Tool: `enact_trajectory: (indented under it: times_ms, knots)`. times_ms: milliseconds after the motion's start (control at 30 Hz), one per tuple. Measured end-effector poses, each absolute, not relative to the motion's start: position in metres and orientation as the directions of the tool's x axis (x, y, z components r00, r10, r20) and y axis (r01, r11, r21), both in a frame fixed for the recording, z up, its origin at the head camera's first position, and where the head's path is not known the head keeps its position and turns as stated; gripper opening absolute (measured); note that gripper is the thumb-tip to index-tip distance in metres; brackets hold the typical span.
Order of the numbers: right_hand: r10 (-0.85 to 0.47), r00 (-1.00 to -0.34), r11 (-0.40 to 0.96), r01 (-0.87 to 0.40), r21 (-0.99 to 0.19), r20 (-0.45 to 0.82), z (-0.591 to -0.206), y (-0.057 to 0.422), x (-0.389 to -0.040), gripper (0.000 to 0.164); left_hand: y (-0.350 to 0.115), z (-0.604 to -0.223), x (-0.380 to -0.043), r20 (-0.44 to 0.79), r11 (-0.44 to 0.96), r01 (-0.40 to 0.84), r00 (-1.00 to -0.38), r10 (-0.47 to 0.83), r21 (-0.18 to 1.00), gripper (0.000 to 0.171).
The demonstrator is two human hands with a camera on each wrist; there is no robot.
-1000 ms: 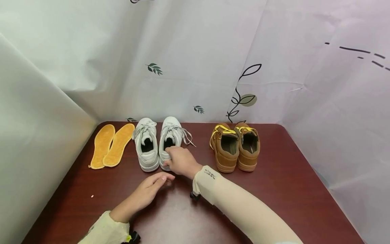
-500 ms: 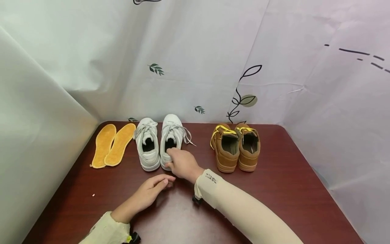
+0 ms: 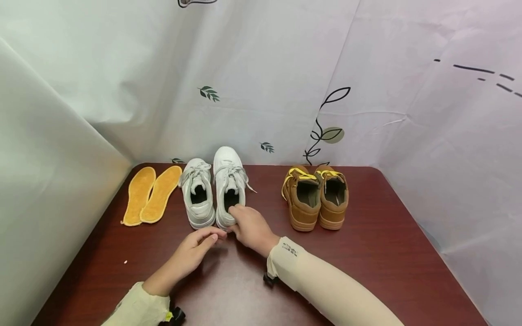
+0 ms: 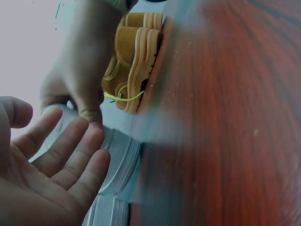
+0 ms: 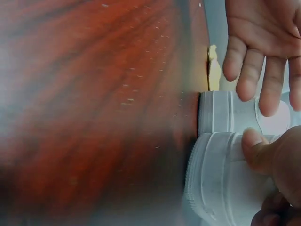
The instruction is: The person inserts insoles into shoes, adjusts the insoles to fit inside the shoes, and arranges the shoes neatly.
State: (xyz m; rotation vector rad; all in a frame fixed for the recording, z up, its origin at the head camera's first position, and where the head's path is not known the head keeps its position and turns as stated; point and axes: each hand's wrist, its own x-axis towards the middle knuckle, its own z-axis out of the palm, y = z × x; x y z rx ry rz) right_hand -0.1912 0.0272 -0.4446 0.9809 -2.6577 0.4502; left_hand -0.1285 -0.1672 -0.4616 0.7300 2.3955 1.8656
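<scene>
My right hand (image 3: 254, 231) grips the heel of the right-hand white sneaker (image 3: 228, 167), its thumb on the back of the heel and its other fingers partly hidden. The sneaker's toe reaches farther back than that of the other white sneaker (image 3: 197, 210), which stands beside it on its left. In the right wrist view the gripped sneaker's sole (image 5: 193, 176) slants against the tabletop. Just behind the heels hovers my left hand (image 3: 193, 249), fingers extended and nothing in it. The left wrist view shows its palm (image 4: 42, 188) facing the gripped shoe.
Two orange insoles (image 3: 139, 194) lie overlapping at the left of the dark red table (image 3: 367, 262). A pair of brown shoes (image 3: 303, 208) with yellow laces stands to the right. Behind the table hangs a pale curtain (image 3: 261, 81) with leaf prints.
The gripped sneaker's toe has shifted farther back and its loose lace has drawn in. My right hand has come slightly right and nearer me; my left hand has moved slightly left.
</scene>
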Motion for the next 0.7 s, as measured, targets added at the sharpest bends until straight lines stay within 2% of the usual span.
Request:
enact_trajectory:
  times_ms: [200, 367, 533, 700]
  knots:
    - [-0.582, -0.697, 0.7, -0.692, -0.177, 0.419, -0.453, 0.04, -0.179, 0.034, -0.168, -0.462, -0.13, 0.236, 0.197, 0.317, -0.907, 0.349, 0.928, 0.024]
    - [-0.573, -0.691, 0.692, -0.696, -0.192, 0.44, -0.454, 0.052, -0.17, 0.034, -0.165, -0.463, -0.13, 0.194, 0.229, 0.276, -0.926, 0.325, 0.933, 0.027]
    - [-0.586, -0.669, 0.692, -0.707, -0.146, 0.458, -0.446, 0.065, -0.162, 0.034, -0.161, -0.466, -0.133, 0.205, 0.225, 0.285, -0.925, 0.321, 0.932, 0.034]
    - [-0.609, -0.629, 0.676, -0.73, -0.1, 0.484, -0.436, 0.079, -0.152, 0.035, -0.153, -0.464, -0.139, 0.153, 0.22, 0.222, -0.944, 0.292, 0.95, 0.037]
